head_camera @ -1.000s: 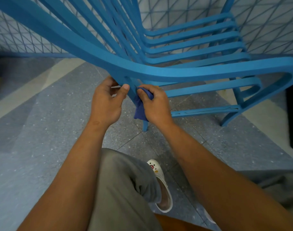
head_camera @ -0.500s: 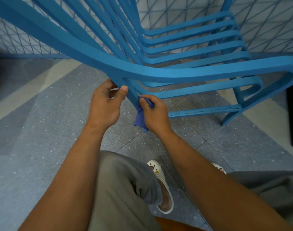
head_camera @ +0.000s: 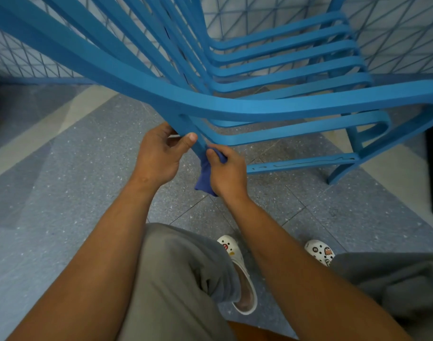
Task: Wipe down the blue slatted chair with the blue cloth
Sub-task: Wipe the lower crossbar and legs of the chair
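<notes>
The blue chair (head_camera: 235,104) is tipped toward the camera and fills the upper half of the view, its slats fanning from eleven o'clock across to three o'clock. One leg comes down toward the middle of the picture, and both hands meet on it. The left hand (head_camera: 158,156) grips the leg from the nine o'clock side, fingers curled behind it and the thumb laid across the front. Just beside it, at four o'clock from the left hand, the right hand (head_camera: 229,172) holds the blue cloth (head_camera: 205,175) bunched in its fingers and presses it against the leg — a loose end of cloth hangs below the palm.

Under the chair lies a speckled grey floor (head_camera: 63,193) with a pale band crossing at ten o'clock. At six o'clock the person's grey trousers (head_camera: 176,279) show, with two white clogs (head_camera: 237,262) — dotted with small charms — beyond the knees.
</notes>
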Tool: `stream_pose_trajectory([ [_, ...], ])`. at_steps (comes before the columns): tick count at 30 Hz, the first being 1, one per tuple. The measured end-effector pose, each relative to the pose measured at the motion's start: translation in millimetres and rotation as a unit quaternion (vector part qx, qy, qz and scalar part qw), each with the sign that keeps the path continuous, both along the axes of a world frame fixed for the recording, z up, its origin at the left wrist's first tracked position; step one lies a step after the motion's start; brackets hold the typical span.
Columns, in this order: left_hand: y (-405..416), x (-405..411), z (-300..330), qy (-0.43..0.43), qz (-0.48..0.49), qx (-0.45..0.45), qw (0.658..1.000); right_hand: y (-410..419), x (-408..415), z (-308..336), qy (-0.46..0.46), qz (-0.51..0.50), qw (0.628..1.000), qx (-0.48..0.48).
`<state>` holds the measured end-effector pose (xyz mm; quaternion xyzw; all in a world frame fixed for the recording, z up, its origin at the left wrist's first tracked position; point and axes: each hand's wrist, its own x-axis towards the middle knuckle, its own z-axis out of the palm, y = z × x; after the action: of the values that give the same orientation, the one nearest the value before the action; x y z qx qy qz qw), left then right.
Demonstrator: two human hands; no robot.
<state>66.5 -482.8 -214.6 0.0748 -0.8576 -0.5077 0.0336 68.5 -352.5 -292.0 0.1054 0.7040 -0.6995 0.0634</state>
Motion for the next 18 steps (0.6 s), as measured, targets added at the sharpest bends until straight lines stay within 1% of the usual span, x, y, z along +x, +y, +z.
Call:
stream_pose_trajectory([
  [4,1,0,-1,-0.006,-0.015,0.019,1.0,-10,-2,19,0.096,-0.018,0.995,-0.026],
  [6,0,-1,-1,-0.011,-0.015,0.019,1.0,-12,0,12,0.116,-0.028,0.993,-0.01],
  [7,0,-1,-1,-0.013,-0.014,0.013,1.0,-11,-1,5,0.107,-0.026,0.994,-0.004],
  [9,0,-1,-2,-0.015,-0.011,0.001,1.0,-3,-10,-10,0.042,0.004,0.999,-0.004],
  [10,0,-1,-2,-0.016,-0.009,-0.003,1.0,2,-17,-16,0.012,0.029,0.999,0.008],
  [12,1,-1,-2,-0.021,-0.011,-0.01,1.0,9,-29,-21,-0.007,0.074,0.996,0.054],
  [14,0,-2,-4,-0.022,-0.015,-0.021,0.999,9,-36,-13,0.013,0.08,0.994,0.075],
  [15,0,-2,-4,-0.021,-0.017,-0.024,0.999,7,-36,-8,0.031,0.07,0.995,0.068],
  [18,0,-3,-6,-0.018,-0.021,-0.017,0.999,-7,-22,3,0.076,0.016,0.997,-0.009],
])
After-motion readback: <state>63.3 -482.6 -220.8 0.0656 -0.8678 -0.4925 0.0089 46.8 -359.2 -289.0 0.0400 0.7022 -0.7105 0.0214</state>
